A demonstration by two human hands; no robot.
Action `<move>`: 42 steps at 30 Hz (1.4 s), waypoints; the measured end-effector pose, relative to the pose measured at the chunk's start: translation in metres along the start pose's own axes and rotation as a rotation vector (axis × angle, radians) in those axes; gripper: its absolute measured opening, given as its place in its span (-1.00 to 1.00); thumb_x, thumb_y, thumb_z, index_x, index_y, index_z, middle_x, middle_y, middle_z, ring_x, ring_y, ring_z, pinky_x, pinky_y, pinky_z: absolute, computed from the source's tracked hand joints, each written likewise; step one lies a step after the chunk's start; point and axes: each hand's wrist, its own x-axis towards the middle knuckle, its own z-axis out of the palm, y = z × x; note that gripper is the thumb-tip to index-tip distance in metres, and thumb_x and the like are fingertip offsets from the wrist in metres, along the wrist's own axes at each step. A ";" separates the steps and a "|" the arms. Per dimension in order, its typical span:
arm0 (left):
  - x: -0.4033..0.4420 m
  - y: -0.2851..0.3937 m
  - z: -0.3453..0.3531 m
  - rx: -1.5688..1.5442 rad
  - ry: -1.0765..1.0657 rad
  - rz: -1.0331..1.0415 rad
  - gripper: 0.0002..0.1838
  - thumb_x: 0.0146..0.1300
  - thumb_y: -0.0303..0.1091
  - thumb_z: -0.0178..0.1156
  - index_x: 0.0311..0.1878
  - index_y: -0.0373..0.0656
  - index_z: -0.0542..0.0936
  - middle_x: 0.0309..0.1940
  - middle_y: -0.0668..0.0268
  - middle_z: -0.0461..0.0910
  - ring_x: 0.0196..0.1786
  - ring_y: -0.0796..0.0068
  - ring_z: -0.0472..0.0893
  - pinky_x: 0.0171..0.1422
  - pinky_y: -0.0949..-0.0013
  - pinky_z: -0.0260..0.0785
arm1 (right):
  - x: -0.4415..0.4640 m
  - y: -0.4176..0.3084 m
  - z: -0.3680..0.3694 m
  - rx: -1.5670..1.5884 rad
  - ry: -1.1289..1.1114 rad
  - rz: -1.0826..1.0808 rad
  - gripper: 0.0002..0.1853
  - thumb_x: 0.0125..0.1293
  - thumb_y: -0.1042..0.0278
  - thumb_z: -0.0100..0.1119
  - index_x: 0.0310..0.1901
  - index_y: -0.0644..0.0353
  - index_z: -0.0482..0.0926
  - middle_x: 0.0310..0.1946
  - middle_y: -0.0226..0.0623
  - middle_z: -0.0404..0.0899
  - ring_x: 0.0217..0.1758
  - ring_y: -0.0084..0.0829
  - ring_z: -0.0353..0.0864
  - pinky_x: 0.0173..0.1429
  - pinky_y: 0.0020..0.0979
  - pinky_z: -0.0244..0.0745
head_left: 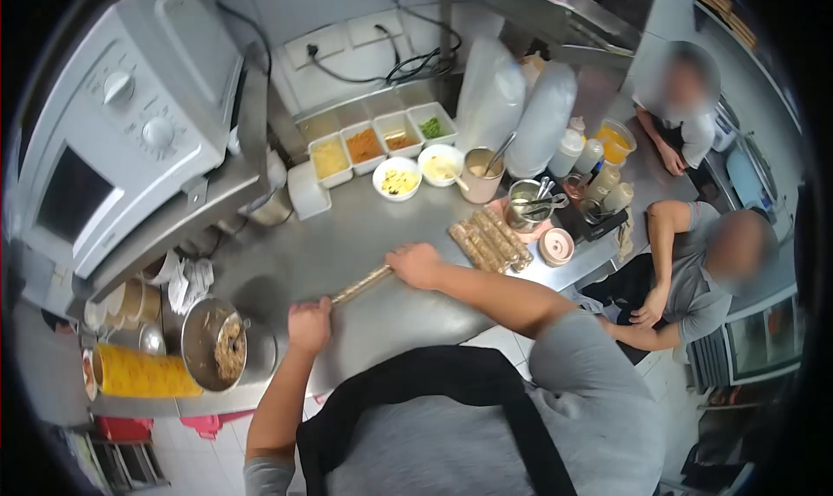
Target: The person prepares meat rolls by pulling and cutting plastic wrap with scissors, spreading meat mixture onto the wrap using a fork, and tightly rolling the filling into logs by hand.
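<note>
A thin, plastic-wrapped roll of light brown filling lies slantwise over the steel counter. My left hand is closed round its near left end, and my right hand is closed round its far right end. Both wrapped ends are hidden in my fingers. Several similar wrapped rolls lie side by side to the right of my right hand. Left of my left hand stands a steel mixing bowl with a chunky brown mixture in it.
White containers of toppings and two white bowls line the back of the steel counter. A microwave sits on a shelf at left. Sauce bottles and a utensil pot stand right. Two other people are beyond.
</note>
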 end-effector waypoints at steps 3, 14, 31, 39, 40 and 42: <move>-0.057 0.027 0.002 -0.102 0.018 0.169 -0.87 0.16 -0.28 0.08 -0.26 -0.04 0.53 -0.38 0.28 0.64 -0.25 0.28 0.63 -0.15 0.15 0.35 | -0.064 -0.022 -0.028 0.049 -0.165 -0.049 -0.87 0.21 0.32 0.04 -0.29 0.15 0.51 -0.39 -0.17 0.62 -0.26 -0.16 0.65 -0.22 -0.14 0.56; -0.052 0.014 0.031 -0.241 0.074 -0.017 -0.80 0.13 -0.31 0.09 -0.17 -0.03 0.55 -0.30 0.26 0.63 -0.18 0.21 0.63 -0.18 0.13 0.48 | -0.047 -0.009 -0.002 -0.141 -0.153 -0.119 -0.82 0.16 0.33 0.04 -0.20 0.06 0.53 -0.41 -0.27 0.62 -0.24 -0.20 0.64 -0.28 -0.14 0.52; 0.140 -0.055 0.043 -0.115 0.134 -0.384 -0.84 0.21 -0.40 0.01 -0.22 -0.15 0.56 -0.25 0.16 0.67 -0.18 0.16 0.68 -0.11 0.14 0.53 | 0.145 0.033 0.014 -0.300 -0.188 0.126 -0.77 0.27 0.29 -0.03 -0.24 0.09 0.64 -0.20 -0.27 0.69 -0.15 -0.24 0.66 -0.12 -0.22 0.56; 0.084 -0.009 -0.016 -0.113 -0.112 -0.286 -0.79 0.21 -0.35 0.01 -0.25 -0.13 0.63 -0.31 0.16 0.70 -0.23 0.13 0.70 -0.14 0.10 0.51 | 0.079 -0.007 -0.029 -0.320 -0.409 0.117 -0.75 0.26 0.26 -0.01 -0.22 0.05 0.69 -0.30 -0.33 0.71 -0.08 -0.29 0.64 -0.06 -0.15 0.47; 0.060 0.004 -0.030 -0.150 -0.172 -0.200 -0.79 0.20 -0.34 0.01 -0.25 -0.14 0.63 -0.33 0.14 0.69 -0.25 0.14 0.70 -0.17 0.09 0.51 | 0.053 -0.018 -0.039 -0.302 -0.459 0.100 -0.75 0.25 0.26 0.00 -0.24 0.05 0.70 -0.31 -0.32 0.71 -0.08 -0.29 0.64 -0.06 -0.15 0.46; 0.005 0.024 -0.024 -0.218 -0.202 0.014 -0.79 0.17 -0.27 0.03 -0.28 -0.18 0.57 -0.44 0.07 0.66 -0.37 0.10 0.67 -0.31 0.05 0.50 | -0.009 -0.032 -0.044 -0.266 -0.496 -0.003 -0.77 0.21 0.24 0.04 -0.28 0.05 0.69 -0.32 -0.28 0.70 -0.13 -0.29 0.65 -0.07 -0.17 0.44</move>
